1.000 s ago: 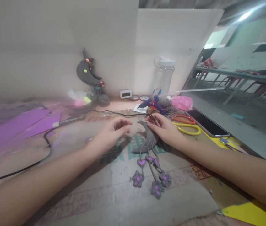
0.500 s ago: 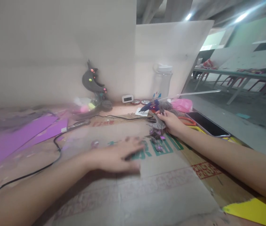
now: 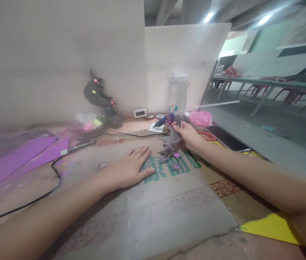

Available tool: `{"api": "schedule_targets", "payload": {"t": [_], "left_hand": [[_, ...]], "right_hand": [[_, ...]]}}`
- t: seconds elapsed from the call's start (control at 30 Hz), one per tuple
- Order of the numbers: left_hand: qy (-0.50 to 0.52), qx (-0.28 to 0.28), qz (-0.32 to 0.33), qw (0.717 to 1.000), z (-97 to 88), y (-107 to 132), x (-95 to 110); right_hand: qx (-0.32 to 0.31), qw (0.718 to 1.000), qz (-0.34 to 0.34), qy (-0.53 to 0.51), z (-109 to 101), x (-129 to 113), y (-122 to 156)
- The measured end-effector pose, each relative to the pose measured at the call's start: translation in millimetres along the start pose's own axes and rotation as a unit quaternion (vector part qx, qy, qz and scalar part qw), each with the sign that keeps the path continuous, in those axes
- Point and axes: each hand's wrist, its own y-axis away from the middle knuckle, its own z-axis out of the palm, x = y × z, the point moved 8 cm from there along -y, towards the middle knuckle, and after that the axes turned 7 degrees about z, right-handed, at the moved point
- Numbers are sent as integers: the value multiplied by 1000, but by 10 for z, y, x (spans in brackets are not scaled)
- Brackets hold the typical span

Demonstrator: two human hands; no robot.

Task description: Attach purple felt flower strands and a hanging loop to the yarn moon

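My left hand (image 3: 132,168) lies flat, palm down, on the printed cardboard (image 3: 142,213), fingers stretched and thumb apart, holding nothing. Farther off to the right, my right hand (image 3: 189,134) has its fingers curled at the handle of a blue glue gun (image 3: 165,120). A red light shows on the gun, and a long clear glue stick (image 3: 218,104) sticks out behind it. The gun's nozzle points left above a small white paper (image 3: 156,128). Just below that hand lies a grey crescent-shaped craft piece (image 3: 173,137) with purple bits hanging from it; my fingers partly hide it.
A dark crescent ornament (image 3: 94,94) with coloured dots stands at the back left. Behind are a white timer (image 3: 140,113) and a clear bottle (image 3: 178,90). Purple sheets (image 3: 14,155) and a black cord (image 3: 55,169) lie left; orange-handled scissors (image 3: 207,135) and a phone (image 3: 227,138) lie right.
My left hand, blurred before, has come down flat on the cardboard. My right hand has moved slightly up toward the glue gun's handle. The whole view has shifted a little.
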Motion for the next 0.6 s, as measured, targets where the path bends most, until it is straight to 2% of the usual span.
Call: {"api": "schedule_targets", "payload": {"t": [0.1,0.17,0.27,0.37,0.47,0.53,0.57,0.6], "left_hand": [[-19,10,-12,1000,-47,-131,-178],[-36,23,-20,999,-98,-200,-223],[-68,49,-17,996,-188,-267,-92],[-52,60,21,997,-220,-282,269],[21,-5,54,998,-105,-203,671],[91,-20,96,991,-99,-79,939],[156,-52,157,974,-81,9,1124],[237,-118,222,938,-40,128,1318]], "right_hand": [[9,1000,-16,-17,31,-208,-92],[9,999,-33,-31,110,-409,-149],[2,996,-70,-46,322,-769,-187],[-25,991,-116,-68,612,-1114,-147],[-64,980,-152,-113,880,-1328,-60],[-77,974,-160,-140,993,-1372,-12],[-82,972,-156,-152,1031,-1369,2],[-85,972,-148,-163,1058,-1355,10]]}}
